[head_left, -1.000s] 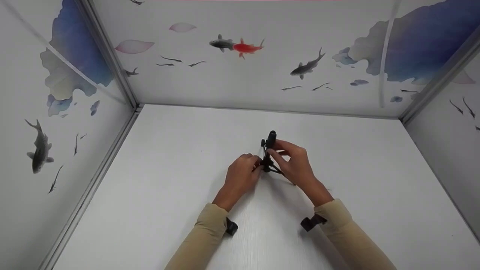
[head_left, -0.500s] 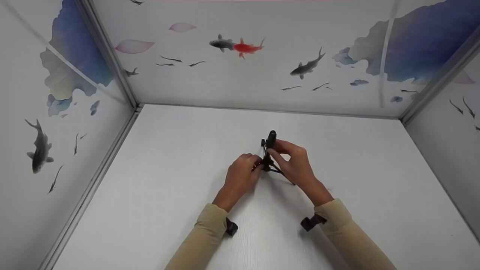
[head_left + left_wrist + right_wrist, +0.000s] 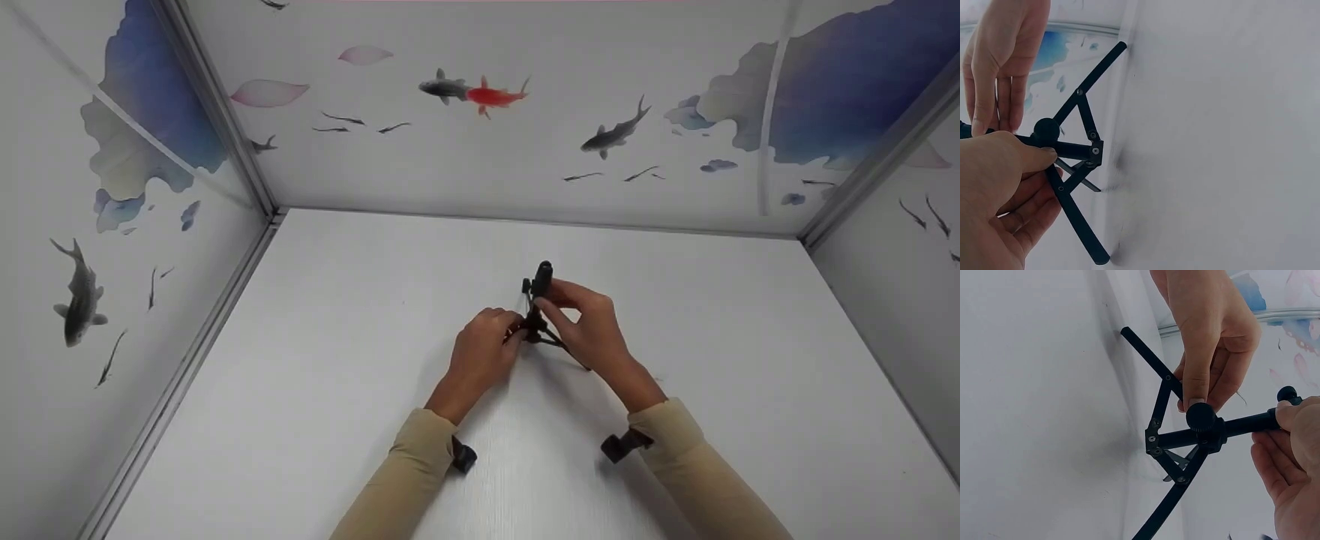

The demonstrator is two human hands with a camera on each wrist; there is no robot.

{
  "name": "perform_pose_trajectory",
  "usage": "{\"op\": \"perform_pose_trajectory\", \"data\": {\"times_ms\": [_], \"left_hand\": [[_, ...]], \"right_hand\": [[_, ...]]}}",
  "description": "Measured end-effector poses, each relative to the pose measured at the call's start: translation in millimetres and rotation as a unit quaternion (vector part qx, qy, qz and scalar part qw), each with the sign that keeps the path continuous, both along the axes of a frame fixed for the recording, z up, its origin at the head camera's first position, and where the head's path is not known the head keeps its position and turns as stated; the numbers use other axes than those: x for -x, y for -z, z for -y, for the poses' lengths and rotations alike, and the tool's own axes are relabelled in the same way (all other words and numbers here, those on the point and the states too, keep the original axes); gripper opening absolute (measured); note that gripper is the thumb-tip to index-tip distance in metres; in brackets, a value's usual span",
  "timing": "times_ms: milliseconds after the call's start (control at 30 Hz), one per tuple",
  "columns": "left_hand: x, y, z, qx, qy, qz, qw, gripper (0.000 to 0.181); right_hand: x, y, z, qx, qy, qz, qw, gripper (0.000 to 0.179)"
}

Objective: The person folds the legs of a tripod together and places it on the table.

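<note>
A small black tripod (image 3: 534,327) stands on the white table with its legs spread, as both wrist views show. My left hand (image 3: 484,345) pinches one leg close to the hub, its thumb beside the round knob (image 3: 1201,417). Higher up, my right hand (image 3: 596,330) holds the tripod's upper column between thumb and fingers. In the right wrist view, a second small knob (image 3: 1287,394) sits by the right thumb. Hinged braces (image 3: 1087,116) join the legs to the lower end of the central column. Fingers partly hide the gripped leg and the upper column.
The white tabletop (image 3: 337,360) spreads around the tripod. White panels with painted fish enclose it at the back (image 3: 525,165), left (image 3: 45,187) and right (image 3: 922,300). Metal rails run along the left edge and up the corners. Each sleeve cuff carries a small black camera.
</note>
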State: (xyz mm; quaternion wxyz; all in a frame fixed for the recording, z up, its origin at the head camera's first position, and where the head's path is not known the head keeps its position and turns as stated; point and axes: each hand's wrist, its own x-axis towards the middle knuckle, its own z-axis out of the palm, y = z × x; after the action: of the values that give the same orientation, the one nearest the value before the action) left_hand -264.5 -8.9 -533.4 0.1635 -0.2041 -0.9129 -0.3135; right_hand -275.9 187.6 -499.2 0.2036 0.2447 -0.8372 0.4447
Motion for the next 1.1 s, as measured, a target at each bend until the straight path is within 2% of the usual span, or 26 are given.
{"op": "perform_pose_trajectory", "data": {"times_ms": [633, 900, 1100], "left_hand": [[0.7, 0.9, 0.4, -0.023, -0.004, -0.032, 0.9992, 0.013], [-0.1, -1.3, 0.0, -0.019, -0.009, -0.032, 0.9993, 0.012], [-0.5, -2.8, 0.1, -0.022, -0.013, -0.032, 0.9992, 0.013]], "right_hand": [[0.9, -1.8, 0.2, -0.01, 0.01, 0.01, 0.9998, 0.029], [1.3, -2.5, 0.6, -0.01, 0.006, -0.006, 0.9999, 0.028], [0.9, -3.3, 0.9, -0.008, 0.005, -0.003, 1.0, 0.028]]}}
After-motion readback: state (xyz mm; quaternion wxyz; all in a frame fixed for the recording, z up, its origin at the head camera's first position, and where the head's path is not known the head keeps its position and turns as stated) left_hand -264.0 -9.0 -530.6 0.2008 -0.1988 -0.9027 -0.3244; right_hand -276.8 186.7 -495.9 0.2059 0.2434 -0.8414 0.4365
